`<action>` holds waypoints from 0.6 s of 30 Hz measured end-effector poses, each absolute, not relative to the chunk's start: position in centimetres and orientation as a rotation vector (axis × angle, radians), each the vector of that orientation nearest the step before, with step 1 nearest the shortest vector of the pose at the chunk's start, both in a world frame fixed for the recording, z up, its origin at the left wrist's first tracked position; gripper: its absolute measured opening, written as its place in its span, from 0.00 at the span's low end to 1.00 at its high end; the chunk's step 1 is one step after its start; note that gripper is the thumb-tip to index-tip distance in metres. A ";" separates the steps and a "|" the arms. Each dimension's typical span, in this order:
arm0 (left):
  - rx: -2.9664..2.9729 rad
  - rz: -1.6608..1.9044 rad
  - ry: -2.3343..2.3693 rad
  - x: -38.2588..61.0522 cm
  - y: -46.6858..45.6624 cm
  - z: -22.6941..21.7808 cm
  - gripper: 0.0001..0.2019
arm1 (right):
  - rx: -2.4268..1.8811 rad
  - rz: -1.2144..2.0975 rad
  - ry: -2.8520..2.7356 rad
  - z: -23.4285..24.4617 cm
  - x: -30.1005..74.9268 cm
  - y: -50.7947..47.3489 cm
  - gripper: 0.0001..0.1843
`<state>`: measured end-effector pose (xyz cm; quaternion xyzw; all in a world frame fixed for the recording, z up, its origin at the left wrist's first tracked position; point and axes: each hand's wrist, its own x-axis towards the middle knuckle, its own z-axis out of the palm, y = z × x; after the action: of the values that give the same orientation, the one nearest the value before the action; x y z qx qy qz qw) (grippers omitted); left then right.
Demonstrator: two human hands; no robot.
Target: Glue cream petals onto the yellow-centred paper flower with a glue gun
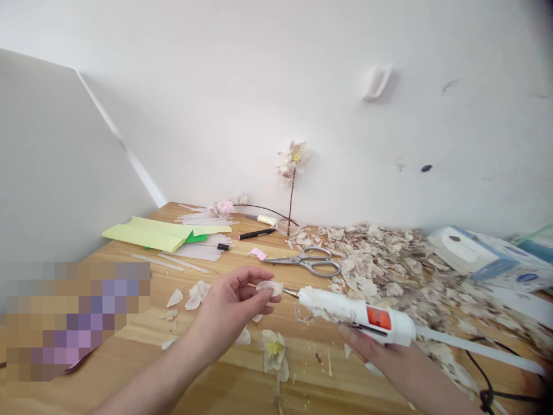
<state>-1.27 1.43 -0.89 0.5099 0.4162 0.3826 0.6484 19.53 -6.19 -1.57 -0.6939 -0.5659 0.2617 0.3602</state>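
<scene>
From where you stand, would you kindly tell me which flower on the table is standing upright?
The cream flower on the dark stem by the wall stands upright; the yellow-centred flower near the left hand and the pink flower lie flat.

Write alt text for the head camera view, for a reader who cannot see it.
Two bare hands work over a wooden table: the right hand grips a white hot glue gun, its nozzle close to a pale petal held in the left hand. Steel scissors and a large heap of petals lie beyond.
</scene>
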 end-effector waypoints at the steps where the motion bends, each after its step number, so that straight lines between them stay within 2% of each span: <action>1: 1.160 0.866 0.943 -1.2 1.4 -0.9 0.12 | -1.789 0.679 -1.457 -1.5 19.5 -6.2 0.18; 8: 1.149 0.876 0.924 -1.0 1.4 -1.2 0.12 | -1.799 0.698 -1.445 -1.5 19.4 -6.2 0.16; 18: 1.148 0.870 0.930 -1.1 1.3 -1.2 0.13 | -1.849 0.704 -1.410 -1.6 19.5 -6.2 0.17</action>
<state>-1.06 1.26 -1.25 0.5061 0.4100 0.3838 0.6545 19.51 -6.23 -1.65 -0.7134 -0.5441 0.2715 0.3483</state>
